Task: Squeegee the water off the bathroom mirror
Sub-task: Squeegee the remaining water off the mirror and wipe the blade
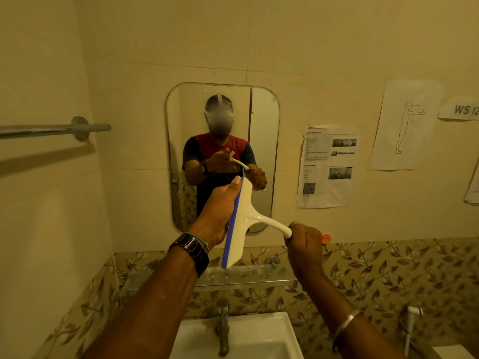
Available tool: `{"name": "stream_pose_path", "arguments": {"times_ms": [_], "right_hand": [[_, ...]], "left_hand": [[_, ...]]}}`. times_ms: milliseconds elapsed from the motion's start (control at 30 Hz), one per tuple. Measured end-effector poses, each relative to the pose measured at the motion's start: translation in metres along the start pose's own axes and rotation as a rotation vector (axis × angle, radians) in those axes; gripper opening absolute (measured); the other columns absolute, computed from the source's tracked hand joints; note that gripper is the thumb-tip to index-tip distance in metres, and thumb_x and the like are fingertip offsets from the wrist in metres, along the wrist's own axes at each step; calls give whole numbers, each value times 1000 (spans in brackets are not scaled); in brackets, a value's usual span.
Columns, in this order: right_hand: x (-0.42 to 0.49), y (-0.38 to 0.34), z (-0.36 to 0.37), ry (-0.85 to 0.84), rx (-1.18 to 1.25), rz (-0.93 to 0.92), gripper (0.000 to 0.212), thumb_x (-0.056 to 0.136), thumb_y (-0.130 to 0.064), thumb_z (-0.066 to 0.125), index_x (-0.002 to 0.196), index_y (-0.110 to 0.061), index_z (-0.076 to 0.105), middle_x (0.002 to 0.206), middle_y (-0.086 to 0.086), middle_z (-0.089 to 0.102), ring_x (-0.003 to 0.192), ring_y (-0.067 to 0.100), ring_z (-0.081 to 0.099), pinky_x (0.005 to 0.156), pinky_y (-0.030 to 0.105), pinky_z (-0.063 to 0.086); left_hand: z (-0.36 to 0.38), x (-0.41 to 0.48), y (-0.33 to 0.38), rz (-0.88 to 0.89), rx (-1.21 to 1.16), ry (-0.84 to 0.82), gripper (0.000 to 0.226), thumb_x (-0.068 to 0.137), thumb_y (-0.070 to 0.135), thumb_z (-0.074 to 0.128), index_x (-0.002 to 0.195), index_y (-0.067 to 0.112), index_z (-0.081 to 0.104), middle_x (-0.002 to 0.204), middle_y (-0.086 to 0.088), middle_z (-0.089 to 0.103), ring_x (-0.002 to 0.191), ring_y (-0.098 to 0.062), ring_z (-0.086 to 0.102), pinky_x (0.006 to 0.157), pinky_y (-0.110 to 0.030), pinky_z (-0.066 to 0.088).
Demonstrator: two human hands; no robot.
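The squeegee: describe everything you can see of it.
The squeegee is white, plastic by the look of it, with a wide flat head, a blue strip along its working edge and a slim curved handle. It is held in the air in front of the mirror, apparently off the glass, with the head nearly upright and the handle pointing right. The left hand holds the head along the blue edge, and the right hand grips the handle's end.
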State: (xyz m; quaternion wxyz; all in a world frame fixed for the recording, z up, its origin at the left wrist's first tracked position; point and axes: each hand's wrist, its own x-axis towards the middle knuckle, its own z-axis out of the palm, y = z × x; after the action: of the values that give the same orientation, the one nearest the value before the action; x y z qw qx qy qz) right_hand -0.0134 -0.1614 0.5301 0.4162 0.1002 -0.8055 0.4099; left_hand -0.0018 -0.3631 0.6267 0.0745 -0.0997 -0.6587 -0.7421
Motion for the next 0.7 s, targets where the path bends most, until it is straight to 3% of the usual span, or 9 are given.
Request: {"name": "stream_pose_path", "arguments": {"times_ms": [67,133,300,433,500,600,700], "right_hand": [[12,-5,1,82,77,54,41,94,-33,45,64,-8,59,54,6,53,48,23,46,46,35,37],[22,-8,1,85,83,88,49,91,-41,35,65,-6,58,56,8,54,51,29,51,47,37,38],[53,-12,-3,54,-143,225,34,104,-24,53,71,-16,48,64,-3,49,56,15,48,49,22,27],[73,-13,-10,118,1,461,36,105,-28,46,71,-18,56,69,5,59,66,26,61,50,26,37],[83,-14,-13,154,89,516,37,105,-32,43,81,-11,63,75,11,63,68,26,63,52,28,41],[97,-26,-14,159,159,419,51,109,-44,36,83,-11,66,73,9,65,67,25,65,53,28,44],[111,-48,-12,87,197,223,57,108,-54,27,82,-22,65,70,0,64,64,13,61,53,26,42]], "left_hand": [[1,-6,8,14,49,-25,40,105,53,45,110,19,66,63,-4,64,50,-16,63,48,-27,53],[3,-13,13,26,64,-30,39,105,52,44,106,22,68,66,-5,65,49,-14,62,45,-24,50],[-1,-22,15,0,-10,-125,51,106,51,45,109,4,66,57,-2,46,38,-9,37,37,-19,30],[-9,-20,15,40,-28,-196,53,103,55,48,68,16,49,54,-3,37,36,-11,24,37,-19,23],[-10,-18,13,73,-18,-199,55,104,56,48,64,19,42,54,-4,38,36,-13,25,38,-18,24],[-1,-8,10,85,-18,-52,50,104,54,50,67,20,50,59,-4,46,41,-13,34,40,-21,29],[17,6,11,152,51,64,35,106,40,52,86,15,66,74,-7,60,55,-15,52,48,-27,44]]}}
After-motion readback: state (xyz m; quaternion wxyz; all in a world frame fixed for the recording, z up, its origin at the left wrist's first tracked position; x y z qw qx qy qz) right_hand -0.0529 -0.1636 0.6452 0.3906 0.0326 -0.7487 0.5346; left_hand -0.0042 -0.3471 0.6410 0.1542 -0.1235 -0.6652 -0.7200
